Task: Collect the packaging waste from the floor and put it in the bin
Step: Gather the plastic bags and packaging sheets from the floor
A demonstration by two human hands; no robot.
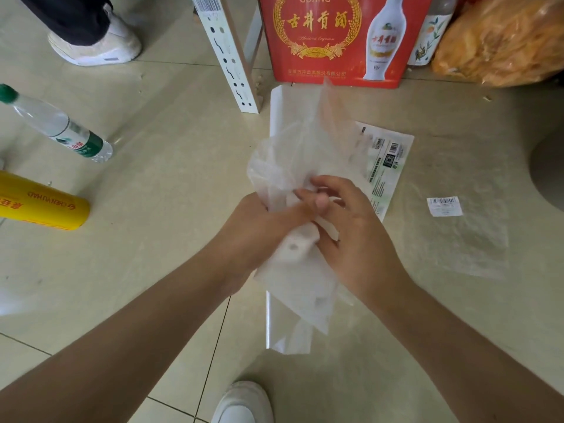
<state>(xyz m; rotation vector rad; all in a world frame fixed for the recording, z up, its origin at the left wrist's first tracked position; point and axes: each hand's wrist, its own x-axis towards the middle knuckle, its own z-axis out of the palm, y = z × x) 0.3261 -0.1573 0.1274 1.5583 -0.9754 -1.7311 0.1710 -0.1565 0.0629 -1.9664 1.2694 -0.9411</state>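
Observation:
Both of my hands meet over the floor at the centre of the head view. My left hand [259,227] and my right hand [345,227] are closed on a bunch of clear plastic bags and white foam wrap [293,166], which sticks up above my fingers and hangs below them. Beneath it on the tiles lies a long clear plastic sheet [282,108]. A printed clear bag with barcodes [387,160] lies to the right. Further right, a thin foam sheet with a white barcode label [444,206] lies flat. No bin is in view.
A red liquor box [332,41] and a white perforated panel [229,53] stand at the back. An orange bag [503,38] sits at back right. A plastic bottle [58,126] and a yellow roll [39,206] lie on the left. Another person's shoe [94,41] is at top left; my own shoe [244,404] is below.

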